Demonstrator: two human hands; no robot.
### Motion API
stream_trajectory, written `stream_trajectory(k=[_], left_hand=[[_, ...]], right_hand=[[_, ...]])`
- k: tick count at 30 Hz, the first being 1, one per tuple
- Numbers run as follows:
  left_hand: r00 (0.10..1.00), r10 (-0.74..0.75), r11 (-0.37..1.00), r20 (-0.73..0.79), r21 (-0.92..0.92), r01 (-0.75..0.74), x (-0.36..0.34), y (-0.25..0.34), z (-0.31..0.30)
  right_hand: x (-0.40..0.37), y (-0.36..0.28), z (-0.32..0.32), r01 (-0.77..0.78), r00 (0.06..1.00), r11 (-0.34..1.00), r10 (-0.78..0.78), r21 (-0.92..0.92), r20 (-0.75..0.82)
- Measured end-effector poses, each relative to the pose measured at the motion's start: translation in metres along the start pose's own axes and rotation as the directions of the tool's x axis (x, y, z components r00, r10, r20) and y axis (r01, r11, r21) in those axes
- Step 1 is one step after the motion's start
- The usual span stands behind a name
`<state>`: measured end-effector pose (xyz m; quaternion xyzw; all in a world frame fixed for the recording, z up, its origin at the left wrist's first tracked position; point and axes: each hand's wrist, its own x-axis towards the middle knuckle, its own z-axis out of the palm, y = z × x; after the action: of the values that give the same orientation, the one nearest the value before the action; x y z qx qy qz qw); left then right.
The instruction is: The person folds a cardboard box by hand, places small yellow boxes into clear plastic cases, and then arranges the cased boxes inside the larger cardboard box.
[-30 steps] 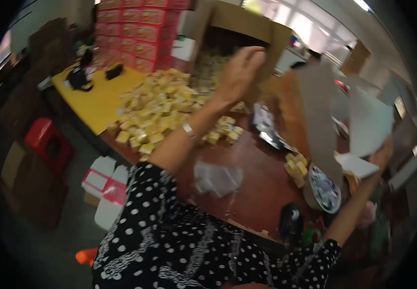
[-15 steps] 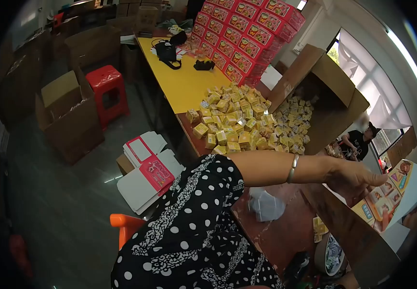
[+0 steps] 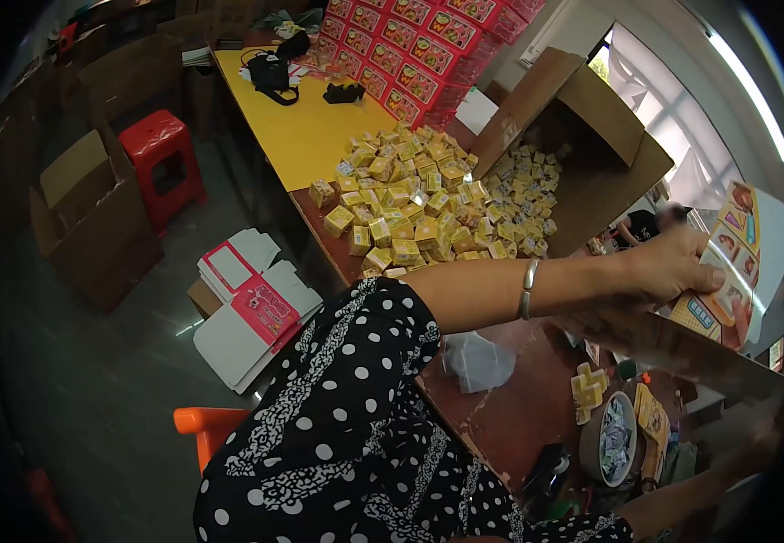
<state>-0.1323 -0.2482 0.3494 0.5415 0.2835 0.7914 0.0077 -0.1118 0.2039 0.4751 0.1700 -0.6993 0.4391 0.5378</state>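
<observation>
My left hand (image 3: 677, 267), with a silver bangle on the wrist, reaches across to the right. Its thumb and fingers grip a printed cardboard box (image 3: 734, 237), yellow and orange with small pictures and a white panel. A brown cardboard panel (image 3: 682, 348) runs just below that hand, seen nearly edge-on. My right hand (image 3: 759, 445) is dim at the lower right rim of the view, its fingers lost in shadow. Left of the printed cardboard, a heap of small yellow boxes (image 3: 410, 195) covers the table, spilling from a large open carton (image 3: 605, 172).
Pink-red printed boxes (image 3: 401, 54) are stacked behind the heap. A bowl of small packets (image 3: 616, 439), a black tape dispenser (image 3: 548, 466) and a clear plastic bag (image 3: 480, 362) lie on the table (image 3: 510, 421). Flattened white-and-pink cartons (image 3: 252, 308) and a red stool (image 3: 164, 167) stand left. Another person (image 3: 645, 224) is behind.
The view has shifted, so the surroundings sit further left and higher. The printed cardboard has been raised and tilted, uncovering the bowl and nearby items. My left hand keeps hold of it.
</observation>
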Motion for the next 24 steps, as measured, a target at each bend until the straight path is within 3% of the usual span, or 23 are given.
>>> stream_trajectory(k=[2,4,6,13,15,17,18,20,24], left_hand=[[0.993,0.108,0.972,0.039,-0.214,-0.098,0.007,-0.010,0.001],[0.995,0.083,0.980,0.054,-0.188,-0.072,0.013,-0.013,-0.002],[0.990,0.140,0.981,-0.005,-0.132,-0.139,0.012,-0.009,-0.001],[0.985,0.152,0.976,-0.078,-0.146,-0.162,0.017,-0.025,-0.047],[0.944,0.236,0.962,-0.232,0.192,-0.194,0.024,-0.045,-0.075],[0.888,0.206,0.974,-0.411,0.178,-0.143,0.018,-0.053,-0.081],[0.873,0.141,0.965,-0.468,0.260,-0.016,0.012,-0.049,-0.083],[0.841,0.251,0.963,-0.479,0.208,-0.169,0.011,-0.061,-0.082],[0.816,0.281,0.956,-0.505,0.221,-0.192,0.007,-0.080,-0.091]], right_hand=[[0.002,0.002,0.002,0.004,1.000,1.000,-0.004,-0.005,0.021],[0.003,0.000,0.010,0.019,0.999,1.000,-0.018,-0.012,0.026],[0.004,-0.003,0.018,0.044,0.999,0.999,-0.044,-0.028,0.015],[-0.013,0.002,0.072,0.141,0.989,0.974,-0.145,-0.178,-0.008],[-0.027,0.002,0.106,0.187,0.982,0.961,-0.182,-0.203,0.040],[-0.051,-0.007,0.141,0.234,0.970,0.943,-0.212,-0.235,0.116],[-0.063,-0.013,0.158,0.248,0.963,0.941,-0.212,-0.229,0.168],[-0.082,-0.023,0.189,0.207,0.940,0.964,-0.149,-0.166,0.305],[-0.100,-0.006,0.226,-0.135,0.804,0.989,0.072,0.064,0.590]])
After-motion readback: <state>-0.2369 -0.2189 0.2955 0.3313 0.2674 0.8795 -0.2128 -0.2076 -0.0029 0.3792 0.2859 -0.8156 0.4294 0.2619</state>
